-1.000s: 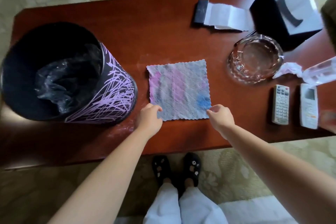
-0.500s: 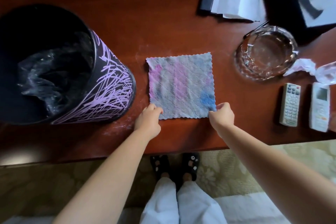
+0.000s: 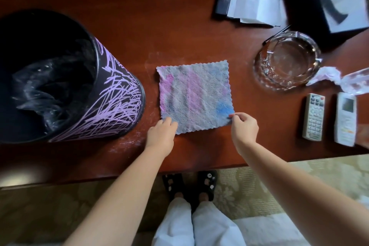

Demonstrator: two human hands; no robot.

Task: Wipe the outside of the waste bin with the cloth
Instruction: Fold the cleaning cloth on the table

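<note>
Compared with half a second ago, the cloth (image 3: 194, 98) lies almost in the same place on the bench (image 3: 159, 26), but the right hand (image 3: 244, 129) has now pinched the near right corner between thumb and forefinger and this corner is a little raised from the wood, while before it only touched the edge. The left hand (image 3: 160, 136) stays at the near left corner with the fingertips pressed on the cloth edge; I cannot tell if its grip is really closed on the fabric or only rests on it. The view also shifted slightly, so the waste bin (image 3: 111, 98) shows more of its dark inside. The bin stands upright on the left part of the bench, black with purple line pattern, just beside the cloth but apart from it, and a black plastic liner (image 3: 46, 90) is crumpled inside. Counting the things: one cloth, grey with pink and blue spots, one bin, one glass ashtray (image 3: 287, 61) to the right of the cloth, two white remote controls (image 3: 313, 117) side by side near the right edge, one dark tissue box (image 3: 329, 0) at the far right corner, one dark holder with folded white paper (image 3: 251, 6), and one crumpled wrapper (image 3: 327, 75) next to the ashtray. Two bare arms reach over the near edge of the bench.
</note>
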